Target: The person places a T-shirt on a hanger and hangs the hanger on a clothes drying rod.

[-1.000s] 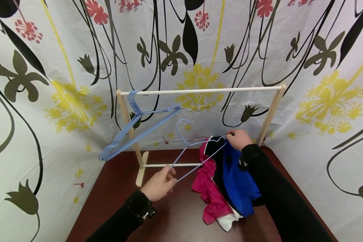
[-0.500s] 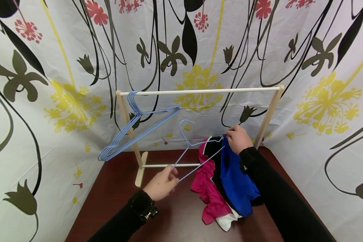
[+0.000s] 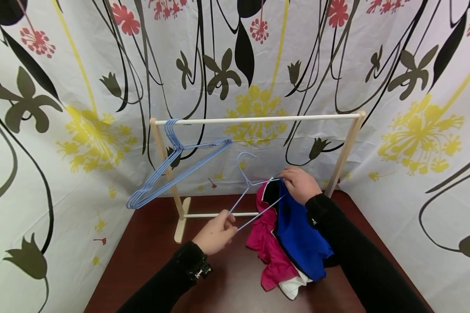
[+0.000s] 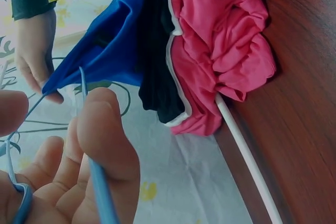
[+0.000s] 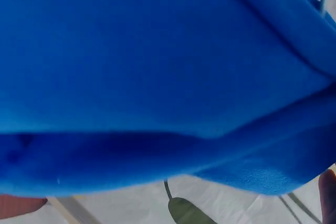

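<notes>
Dark reddish-brown wooden table (image 3: 149,261). On it: light wooden clothes rack (image 3: 179,226) standing at the far edge, its flat foot on the left; heap of garments (image 3: 282,256) right of centre, pink, blue, black and white, touching the rack's lower bar.

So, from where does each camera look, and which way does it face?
Head: high, looking forward and down at the rack, hanger and clothes; both hands and sleeves show.
Left wrist: low by the left hand, looking across the table to the blue garment; its fingers and the right hand show.
Right wrist: pressed close to blue cloth, which fills the view; a fingertip shows at the edge.
Head and left wrist share the hanger, clothes and right hand.
</notes>
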{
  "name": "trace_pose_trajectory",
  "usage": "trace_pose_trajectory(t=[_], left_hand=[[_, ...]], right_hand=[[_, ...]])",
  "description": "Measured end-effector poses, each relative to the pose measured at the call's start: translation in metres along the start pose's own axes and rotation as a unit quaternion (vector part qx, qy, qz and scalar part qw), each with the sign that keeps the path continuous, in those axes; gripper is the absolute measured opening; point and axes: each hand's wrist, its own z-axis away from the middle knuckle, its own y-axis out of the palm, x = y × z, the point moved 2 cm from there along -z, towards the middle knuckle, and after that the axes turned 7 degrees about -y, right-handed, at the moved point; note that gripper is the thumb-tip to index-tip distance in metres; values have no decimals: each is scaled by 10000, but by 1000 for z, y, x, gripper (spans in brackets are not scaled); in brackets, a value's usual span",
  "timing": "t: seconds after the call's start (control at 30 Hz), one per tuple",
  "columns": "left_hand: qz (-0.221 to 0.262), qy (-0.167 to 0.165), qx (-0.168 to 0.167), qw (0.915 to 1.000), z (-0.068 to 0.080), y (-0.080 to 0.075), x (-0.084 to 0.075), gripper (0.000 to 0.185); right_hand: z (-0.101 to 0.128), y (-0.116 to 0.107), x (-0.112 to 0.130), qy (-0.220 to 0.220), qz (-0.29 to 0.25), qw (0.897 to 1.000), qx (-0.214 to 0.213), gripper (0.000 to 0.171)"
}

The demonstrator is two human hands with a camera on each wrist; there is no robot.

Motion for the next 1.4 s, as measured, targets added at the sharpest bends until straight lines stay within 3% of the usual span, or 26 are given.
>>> trace_pose_trajectory(t=[0.23, 0.6, 0.77, 0.97, 1.2, 1.4], left_hand=[[-104, 255, 26, 9996, -8, 11, -8, 20], [-1, 194, 111, 9998, -16, 24, -13, 25], [-17, 223, 290, 9993, -19, 28, -15, 27], [-204, 412, 373, 9982, -22, 33, -20, 28], [-229, 732, 642, 9950, -20, 29, -21, 34], [542, 579, 740, 9941, -22, 17, -5, 42]], right_hand=[[-2, 3, 23, -278, -460, 9985, -38, 26], [-11, 11, 59, -683, -1202, 9897, -371, 23], [-12, 9, 70, -801, -1160, 9885, -543, 22], [-14, 7, 74, -644, -822, 9930, -556, 19], [-13, 2, 66, -371, -1005, 9933, -435, 20], [-12, -11, 54, 83, -1384, 9899, -284, 21]])
